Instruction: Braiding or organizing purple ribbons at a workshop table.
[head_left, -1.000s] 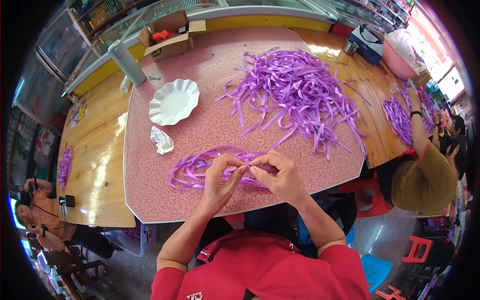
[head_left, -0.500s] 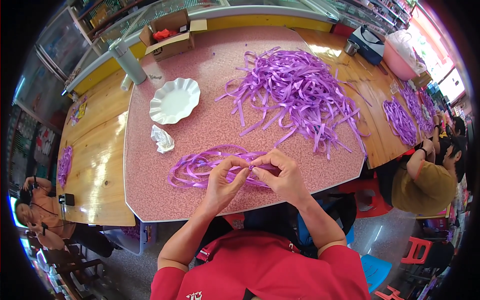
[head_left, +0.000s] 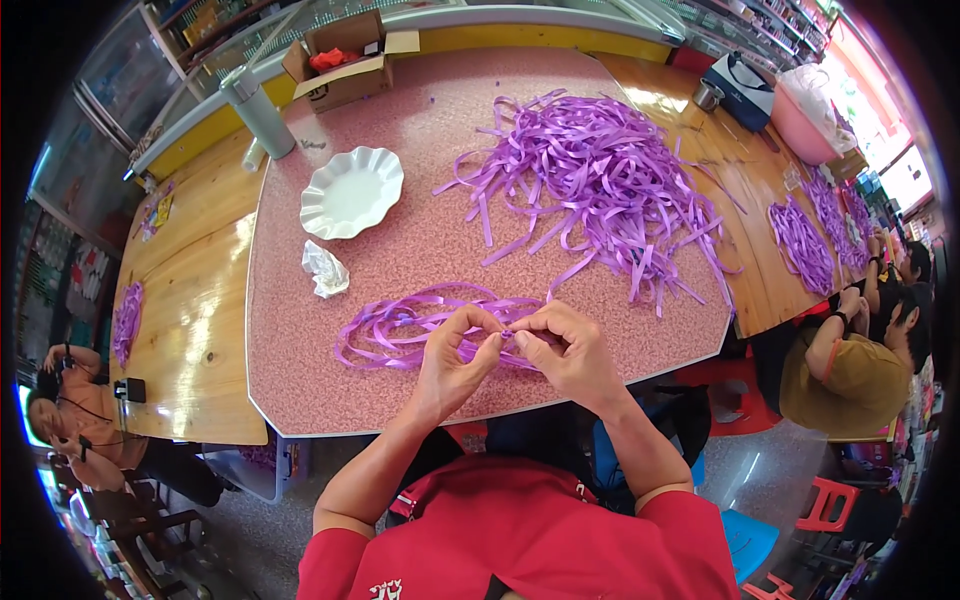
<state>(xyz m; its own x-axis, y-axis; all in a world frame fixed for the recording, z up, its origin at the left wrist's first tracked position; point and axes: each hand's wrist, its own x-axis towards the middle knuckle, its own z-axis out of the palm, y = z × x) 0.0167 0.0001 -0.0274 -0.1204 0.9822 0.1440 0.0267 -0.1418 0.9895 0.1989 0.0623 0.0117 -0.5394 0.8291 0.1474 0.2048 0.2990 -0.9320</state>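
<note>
2 grips [head_left: 458, 364] [head_left: 567, 352] pinch purp. ribbon [head_left: 508, 335].

One left hand [head_left: 455, 368] and one right hand [head_left: 578, 362], two in all, meet above one loose coil of purple ribbon [head_left: 385, 335] on one pink-topped bench [head_left: 430, 235], near one large heap of ribbon [head_left: 600, 180] too tangled to number by strand. Also counted: one fluted white dish [head_left: 352, 193], one crumpled white tissue [head_left: 326, 271], one cardboard box [head_left: 345, 88] and one grey-green flask [head_left: 262, 118]. At right are one metal cup [head_left: 708, 95], one pink basin [head_left: 800, 125] and at least two ribbon bundles [head_left: 800, 245]. At least three other people [head_left: 850, 375] are visible.
</note>
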